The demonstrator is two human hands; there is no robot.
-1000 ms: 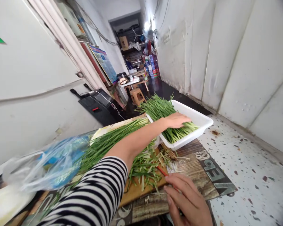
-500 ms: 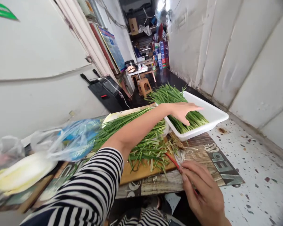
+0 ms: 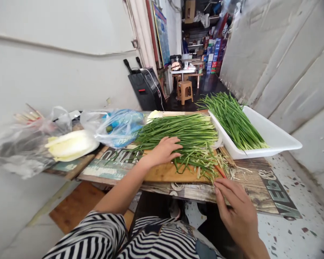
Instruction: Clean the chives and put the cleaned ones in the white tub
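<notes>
My left hand (image 3: 166,150) is open, fingers spread, over the near edge of a pile of long green chives (image 3: 178,130). Whether it presses on them I cannot tell. The pile lies on a wooden cutting board (image 3: 162,173), with loose trimmed leaves (image 3: 197,160) along its front. At the board's right end my right hand (image 3: 236,205) is closed on a thin red tool (image 3: 220,171); most of it is hidden, so its kind is unclear. Beyond, a white plastic tub (image 3: 279,138) holds a bundle of chives (image 3: 234,122) along its left side.
To the left lie a napa cabbage (image 3: 72,144) and a blue plastic bag (image 3: 124,126). Another cabbage end (image 3: 154,116) shows behind the chives. White walls flank the table (image 3: 251,187). A black speaker-like case (image 3: 147,88) and a brown stool (image 3: 185,91) stand farther back.
My left hand has drawn back from over the tub to the chive pile on the board. The right hand stays near the board's right end. The view has turned left.
</notes>
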